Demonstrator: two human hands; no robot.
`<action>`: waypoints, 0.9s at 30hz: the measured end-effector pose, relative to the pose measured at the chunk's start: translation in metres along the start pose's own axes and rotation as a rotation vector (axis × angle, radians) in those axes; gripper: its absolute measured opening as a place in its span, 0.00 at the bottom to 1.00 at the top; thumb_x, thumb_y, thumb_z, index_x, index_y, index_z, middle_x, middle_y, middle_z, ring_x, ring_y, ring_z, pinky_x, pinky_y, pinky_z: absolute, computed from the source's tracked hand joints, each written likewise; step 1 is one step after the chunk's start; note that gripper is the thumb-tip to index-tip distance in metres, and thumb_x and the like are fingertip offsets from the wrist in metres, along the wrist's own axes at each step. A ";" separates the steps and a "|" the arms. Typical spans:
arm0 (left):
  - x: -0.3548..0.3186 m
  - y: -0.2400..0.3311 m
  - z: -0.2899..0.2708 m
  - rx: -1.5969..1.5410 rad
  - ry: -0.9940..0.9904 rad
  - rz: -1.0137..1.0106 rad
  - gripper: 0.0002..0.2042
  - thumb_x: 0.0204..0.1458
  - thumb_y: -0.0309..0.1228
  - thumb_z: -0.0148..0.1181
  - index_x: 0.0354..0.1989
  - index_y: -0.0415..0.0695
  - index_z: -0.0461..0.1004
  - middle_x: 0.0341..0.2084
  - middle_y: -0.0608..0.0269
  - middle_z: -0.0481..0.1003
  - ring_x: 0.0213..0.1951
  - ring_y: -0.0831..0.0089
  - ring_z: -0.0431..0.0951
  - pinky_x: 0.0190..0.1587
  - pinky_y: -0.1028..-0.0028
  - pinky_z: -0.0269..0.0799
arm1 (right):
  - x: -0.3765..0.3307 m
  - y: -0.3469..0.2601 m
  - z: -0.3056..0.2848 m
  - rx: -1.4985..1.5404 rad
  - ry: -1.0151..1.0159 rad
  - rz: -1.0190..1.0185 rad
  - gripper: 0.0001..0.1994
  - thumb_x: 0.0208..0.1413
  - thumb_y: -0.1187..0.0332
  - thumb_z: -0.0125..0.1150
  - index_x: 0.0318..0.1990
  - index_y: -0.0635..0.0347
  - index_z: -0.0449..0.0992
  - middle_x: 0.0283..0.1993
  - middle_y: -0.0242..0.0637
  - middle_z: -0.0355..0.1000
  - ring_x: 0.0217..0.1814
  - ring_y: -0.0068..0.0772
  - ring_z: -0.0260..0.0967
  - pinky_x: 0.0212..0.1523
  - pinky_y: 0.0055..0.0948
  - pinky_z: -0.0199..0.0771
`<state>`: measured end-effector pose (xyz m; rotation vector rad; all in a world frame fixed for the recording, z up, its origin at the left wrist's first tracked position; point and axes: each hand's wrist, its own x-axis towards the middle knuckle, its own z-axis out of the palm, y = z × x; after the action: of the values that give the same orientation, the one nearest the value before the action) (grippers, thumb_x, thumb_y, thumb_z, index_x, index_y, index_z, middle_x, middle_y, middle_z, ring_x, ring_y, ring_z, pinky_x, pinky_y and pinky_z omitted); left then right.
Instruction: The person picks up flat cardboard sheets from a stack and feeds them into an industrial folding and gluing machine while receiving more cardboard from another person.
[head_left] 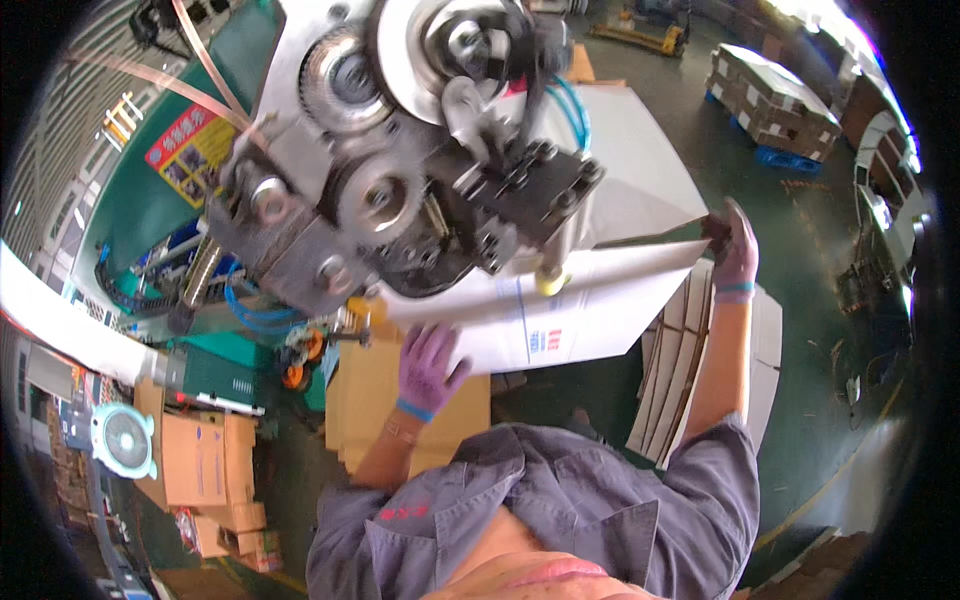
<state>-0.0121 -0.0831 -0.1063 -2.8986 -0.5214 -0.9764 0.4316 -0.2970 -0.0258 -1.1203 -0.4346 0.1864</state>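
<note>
1. Workshop hall with dark green floor [800, 300]; stacked cartons on a blue pallet [772, 105] far at upper right, a yellow pallet truck [640, 35] at the top edge.
2. Large grey metal machine head [400, 170] filling the upper middle, with gears, round discs, black bolted blocks and blue hoses [575, 110]; a thin metal strip [205, 70] running in from the upper left.
3. Under the machine head, a white flat cardboard sheet [590, 300] with small blue and red print, held about level, reaching from the middle to the right.
4. Left hand [428, 368], in a purple glove with blue cuff, laid on the near left edge of the white sheet, fingers spread and pressing on it; grasp under the sheet not to tell.
5. Right hand [735, 255], same kind of glove, closed on the far right corner of the sheet, arm stretched out.
6. Below the left hand, a pile of brown flat cardboard [375, 400]; below the right arm, a pile of white flat sheets [690, 370] standing on the floor.
7. At lower left, brown boxes [205, 460], a small light-blue fan [125, 440] and a green machine body [215, 370] with orange parts beside it.
8. At the bottom edge, grey work shirt [560, 520] of the person.
</note>
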 end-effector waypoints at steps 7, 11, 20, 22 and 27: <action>-0.056 -0.097 0.085 -0.877 0.274 -0.952 0.19 0.50 0.30 0.61 0.48 0.34 0.66 0.45 0.52 0.71 0.47 0.64 0.70 0.53 0.68 0.67 | -0.007 0.005 0.031 -0.122 -0.350 -0.005 0.17 0.56 0.61 0.52 0.46 0.65 0.74 0.43 0.41 0.74 0.45 0.32 0.70 0.46 0.26 0.68; -0.050 -0.096 0.082 -1.650 0.184 -0.867 0.10 0.55 0.25 0.50 0.43 0.34 0.67 0.42 0.47 0.73 0.44 0.60 0.74 0.52 0.63 0.70 | 0.003 0.010 -0.015 0.083 -0.352 0.196 0.16 0.54 0.67 0.50 0.46 0.71 0.72 0.43 0.40 0.73 0.45 0.32 0.70 0.49 0.26 0.66; 0.145 0.116 0.097 -0.782 0.041 -0.179 0.15 0.39 0.35 0.70 0.27 0.37 0.75 0.27 0.53 0.76 0.30 0.57 0.76 0.32 0.67 0.72 | -0.070 0.116 -0.320 0.481 0.355 0.372 0.19 0.53 0.58 0.55 0.46 0.64 0.72 0.46 0.42 0.72 0.50 0.38 0.68 0.53 0.38 0.67; 0.211 0.161 0.091 -0.603 0.055 0.093 0.14 0.37 0.38 0.70 0.23 0.41 0.74 0.21 0.57 0.74 0.25 0.58 0.75 0.27 0.67 0.70 | -0.116 0.124 -0.346 0.530 0.461 0.580 0.20 0.52 0.56 0.55 0.47 0.61 0.73 0.47 0.39 0.72 0.51 0.40 0.67 0.55 0.43 0.65; 0.266 0.232 0.120 -0.531 -0.157 0.385 0.15 0.38 0.44 0.67 0.23 0.47 0.74 0.17 0.63 0.72 0.23 0.63 0.74 0.27 0.67 0.68 | -0.224 0.191 -0.423 0.175 0.399 1.126 0.19 0.53 0.57 0.53 0.49 0.55 0.73 0.48 0.38 0.72 0.53 0.40 0.66 0.56 0.46 0.64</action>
<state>0.3318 -0.2045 -0.0285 -3.3526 0.3493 -0.9432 0.4236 -0.6451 -0.4054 -1.0873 0.6024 0.9419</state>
